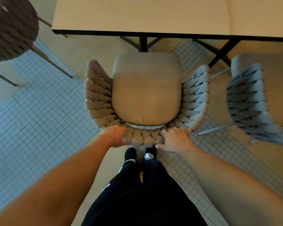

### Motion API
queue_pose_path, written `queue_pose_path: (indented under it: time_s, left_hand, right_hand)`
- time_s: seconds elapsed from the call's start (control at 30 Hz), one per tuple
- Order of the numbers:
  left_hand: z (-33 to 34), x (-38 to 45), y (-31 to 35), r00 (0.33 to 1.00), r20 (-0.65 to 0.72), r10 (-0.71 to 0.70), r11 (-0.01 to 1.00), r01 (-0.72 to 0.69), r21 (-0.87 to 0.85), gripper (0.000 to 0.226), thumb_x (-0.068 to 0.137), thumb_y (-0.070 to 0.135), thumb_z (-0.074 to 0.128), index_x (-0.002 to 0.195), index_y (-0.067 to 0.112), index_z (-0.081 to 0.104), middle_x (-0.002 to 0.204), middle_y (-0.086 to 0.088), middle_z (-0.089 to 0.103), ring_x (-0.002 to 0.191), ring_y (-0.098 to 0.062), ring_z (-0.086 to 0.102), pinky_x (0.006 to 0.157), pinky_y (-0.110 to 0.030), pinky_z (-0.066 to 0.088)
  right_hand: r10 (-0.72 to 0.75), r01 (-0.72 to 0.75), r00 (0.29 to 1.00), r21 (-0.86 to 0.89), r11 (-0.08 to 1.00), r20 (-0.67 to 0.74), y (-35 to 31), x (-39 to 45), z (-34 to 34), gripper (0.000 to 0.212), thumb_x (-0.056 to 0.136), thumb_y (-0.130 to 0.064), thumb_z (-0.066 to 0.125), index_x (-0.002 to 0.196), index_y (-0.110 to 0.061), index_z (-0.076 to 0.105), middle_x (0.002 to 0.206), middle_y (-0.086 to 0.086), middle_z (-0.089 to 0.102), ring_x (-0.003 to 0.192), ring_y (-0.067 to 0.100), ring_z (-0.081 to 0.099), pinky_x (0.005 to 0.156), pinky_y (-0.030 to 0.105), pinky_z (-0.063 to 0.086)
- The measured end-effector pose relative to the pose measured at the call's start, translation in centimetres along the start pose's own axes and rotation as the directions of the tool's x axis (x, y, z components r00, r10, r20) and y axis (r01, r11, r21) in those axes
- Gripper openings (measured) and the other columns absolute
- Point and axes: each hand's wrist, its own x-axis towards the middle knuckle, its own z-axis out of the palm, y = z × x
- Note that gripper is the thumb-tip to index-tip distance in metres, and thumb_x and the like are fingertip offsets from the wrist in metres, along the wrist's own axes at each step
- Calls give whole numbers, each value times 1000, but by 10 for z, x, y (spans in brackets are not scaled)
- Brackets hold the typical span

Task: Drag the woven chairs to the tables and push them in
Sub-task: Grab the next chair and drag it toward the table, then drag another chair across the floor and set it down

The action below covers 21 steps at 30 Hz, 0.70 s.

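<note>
Both hands clamp the chair (pixel 146 92) backrest: left hand (pixel 115 136) at its left, right hand (pixel 174 139) at its right. Seat front meets the table (pixel 137 13) edge, near the post.

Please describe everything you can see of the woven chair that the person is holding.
The woven chair has a tan seat cushion and a curved back and sides of thick braided rope, brownish left, greyer right. It stands upright facing the table, seat front near the table's edge, not pushed in. The left hand and right hand grip its back rim.
</note>
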Motion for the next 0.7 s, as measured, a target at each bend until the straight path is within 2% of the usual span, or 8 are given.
queue_pose_path:
  time_s: [0.1, 0.2, 0.3, 0.43, 0.5, 0.7]
  left_hand:
    - [-6, -11, -2, 999, -29, -38, 998, 37, -59, 47, 99, 40, 52, 145, 28, 48, 130, -5, 61, 118, -25, 58, 90, -40, 53]
    - [-10, -25, -5, 994, -89, -67, 989, 54, -141, 38, 101, 30, 46, 137, 21, 55, 129, -7, 62, 118, -29, 57, 97, -45, 51]
    - [-8, -36, -14, 983, -138, -122, 967, 86, -239, 42, 100, 33, 51, 139, 19, 54, 135, -5, 58, 125, -27, 53, 101, -43, 48]
    - [4, -54, -30, 959, -170, -227, 917, 151, -370, 47, 98, 42, 54, 143, 29, 50, 134, -2, 58, 126, -24, 53, 99, -41, 51]
    - [10, -64, -39, 937, -182, -297, 882, 196, -429, 50, 98, 47, 54, 145, 30, 48, 139, -2, 56, 129, -24, 52, 101, -45, 50]
    - [25, -91, -71, 896, -153, -416, 806, 285, -519, 59, 99, 40, 56, 154, 27, 37, 152, -5, 45, 139, -25, 42, 109, -44, 42]
  right_hand:
    - [-20, 20, 1000, 26, 999, 0, -4, 2, -11, 66, 88, -73, 55, 129, -21, 55, 131, 6, 62, 131, 32, 45, 111, 52, 31]
    - [-58, 58, 998, 29, 998, -9, -11, 6, -24, 62, 90, -69, 54, 128, -20, 54, 129, 7, 62, 130, 32, 45, 112, 54, 31]
    - [-101, 101, 995, 8, 995, -17, -19, 12, -41, 60, 92, -68, 54, 128, -20, 53, 127, 7, 62, 127, 33, 47, 109, 53, 34]
    - [-181, 180, 984, -58, 982, -9, -38, 19, -60, 57, 94, -65, 55, 129, -20, 52, 124, 6, 62, 125, 33, 49, 108, 51, 36]
    - [-221, 220, 975, -105, 970, 4, -52, 22, -68, 57, 94, -65, 54, 129, -21, 52, 124, 5, 62, 125, 32, 49, 108, 52, 37]
    - [-343, 336, 939, -200, 920, 2, -104, 36, -89, 61, 91, -67, 55, 133, -22, 50, 129, 8, 61, 125, 33, 51, 106, 52, 40]
